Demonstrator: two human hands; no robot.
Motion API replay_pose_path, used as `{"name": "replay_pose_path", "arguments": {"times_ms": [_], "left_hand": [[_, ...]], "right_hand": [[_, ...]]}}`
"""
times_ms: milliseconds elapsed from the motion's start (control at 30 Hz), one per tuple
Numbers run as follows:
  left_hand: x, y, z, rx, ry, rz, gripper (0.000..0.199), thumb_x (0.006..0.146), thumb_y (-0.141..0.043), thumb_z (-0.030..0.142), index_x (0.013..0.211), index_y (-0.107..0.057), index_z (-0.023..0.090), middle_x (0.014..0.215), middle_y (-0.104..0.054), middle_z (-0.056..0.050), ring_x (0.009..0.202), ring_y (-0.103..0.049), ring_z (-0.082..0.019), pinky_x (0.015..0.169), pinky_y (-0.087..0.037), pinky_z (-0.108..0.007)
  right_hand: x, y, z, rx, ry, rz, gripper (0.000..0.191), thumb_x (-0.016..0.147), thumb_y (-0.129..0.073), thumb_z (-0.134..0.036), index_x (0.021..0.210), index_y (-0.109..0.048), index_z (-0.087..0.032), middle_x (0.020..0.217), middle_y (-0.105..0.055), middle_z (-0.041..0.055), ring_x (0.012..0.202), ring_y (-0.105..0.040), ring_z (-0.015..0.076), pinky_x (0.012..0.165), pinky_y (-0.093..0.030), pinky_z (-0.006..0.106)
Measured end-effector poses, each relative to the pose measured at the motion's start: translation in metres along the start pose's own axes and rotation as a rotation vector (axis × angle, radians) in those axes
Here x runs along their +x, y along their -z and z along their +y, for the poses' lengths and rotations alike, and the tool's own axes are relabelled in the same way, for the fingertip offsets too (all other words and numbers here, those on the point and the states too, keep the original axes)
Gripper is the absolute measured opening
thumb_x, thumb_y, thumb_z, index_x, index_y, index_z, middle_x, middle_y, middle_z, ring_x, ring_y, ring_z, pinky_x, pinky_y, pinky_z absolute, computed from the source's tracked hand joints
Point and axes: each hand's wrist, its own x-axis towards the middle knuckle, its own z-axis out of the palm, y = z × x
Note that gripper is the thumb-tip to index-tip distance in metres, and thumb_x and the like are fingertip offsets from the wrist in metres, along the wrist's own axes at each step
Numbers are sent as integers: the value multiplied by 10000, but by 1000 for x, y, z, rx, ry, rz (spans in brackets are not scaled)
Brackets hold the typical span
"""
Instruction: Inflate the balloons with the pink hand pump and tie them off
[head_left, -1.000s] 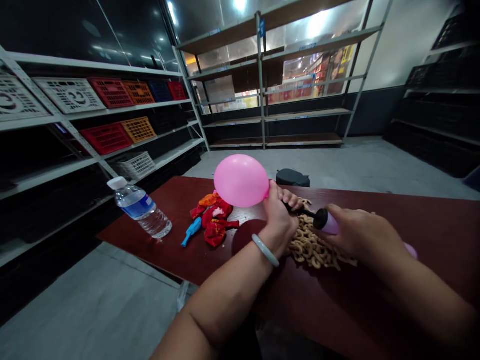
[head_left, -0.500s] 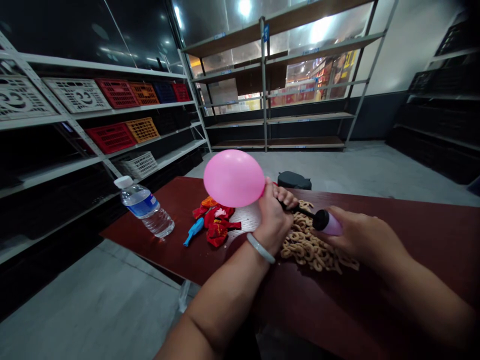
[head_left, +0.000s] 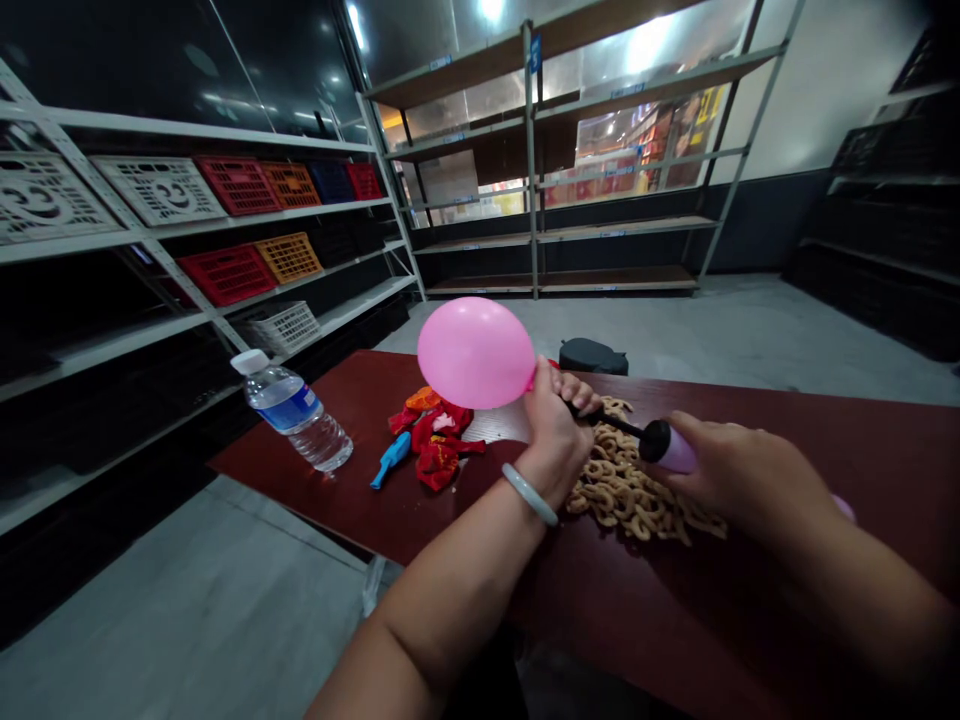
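Observation:
A pink balloon (head_left: 475,352), filled out and round, sticks out to the left of my left hand (head_left: 556,425). My left fingers are closed around its neck and the black front end of a hand balloon pump. A thin black rod runs from there to the pump's lilac barrel (head_left: 679,455) with its black collar. My right hand (head_left: 750,480) is wrapped round that barrel and hides most of it. The nozzle inside the balloon's neck is hidden by my left fingers. Both hands are above the dark red table (head_left: 787,430).
Limp balloons (head_left: 439,445), red, orange and blue, lie left of my left hand. Farther left stands a water bottle (head_left: 296,410) with a white cap. Curled tan snacks (head_left: 634,500) are heaped beneath the pump. A dark seat (head_left: 592,355) shows behind the table; shelves (head_left: 472,245) stand farther back.
My right hand and the barrel have shifted slightly right, and a little more black rod shows. The whole view has moved slightly too. Both grips are unchanged.

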Motion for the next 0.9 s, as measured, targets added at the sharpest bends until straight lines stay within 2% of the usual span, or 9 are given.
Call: {"name": "replay_pose_path", "arguments": {"times_ms": [133,267,400,533,633,733,800,900], "left_hand": [[-18,-6,-25,35,42,-47,516,912,-575,520,608,-314,195,465,-273,72,377,-262,-62,432,-215,-222],[-27,-12,-28,59,43,-96,534,911,-572,529,589,-313,191,456,-287,66,378,-275,-61,436,-226,-225],[-20,-12,-15,77,55,-108,525,932,-552,493,583,-303,190,451,-291,63,374,-279,-62,430,-223,-224],[5,-3,10,60,31,-46,503,939,-551,461,605,-283,198,456,-265,74,363,-250,-61,415,-193,-217],[25,4,34,11,-36,2,469,957,-528,392,614,-272,199,456,-244,81,356,-253,-60,413,-186,-211],[34,7,51,-6,-109,5,446,956,-524,351,620,-270,203,458,-253,81,353,-270,-63,416,-200,-217],[33,7,52,-12,-121,-15,445,958,-517,348,618,-268,203,459,-258,80,356,-273,-64,419,-204,-220],[27,5,39,-21,-114,-31,445,956,-527,367,619,-289,199,463,-259,79,364,-270,-62,422,-197,-217]], "right_hand": [[-2,3,-11,20,9,30,512,831,-481,-689,1069,-627,-259,859,-750,80,708,-682,321,569,-384,373],[-1,9,-18,50,10,64,497,839,-491,-674,1090,-616,-264,865,-749,73,724,-688,314,570,-360,351],[2,9,-19,108,-6,36,505,833,-473,-716,1043,-623,-281,843,-748,57,747,-701,316,582,-370,352],[5,4,-7,84,-52,-25,554,828,-441,-751,1113,-628,-315,877,-760,62,767,-711,329,587,-397,364],[7,6,5,84,-83,-68,568,818,-467,-742,1143,-634,-307,927,-763,75,774,-713,325,580,-413,367],[8,11,14,109,-104,-77,530,824,-493,-712,1127,-649,-305,976,-765,73,810,-716,323,591,-420,369],[7,11,18,102,-92,-53,495,832,-509,-680,1122,-649,-304,1029,-764,71,833,-715,319,594,-412,366],[5,2,18,32,-71,-17,508,826,-520,-672,1123,-635,-276,996,-766,82,780,-711,303,561,-379,352]]}}
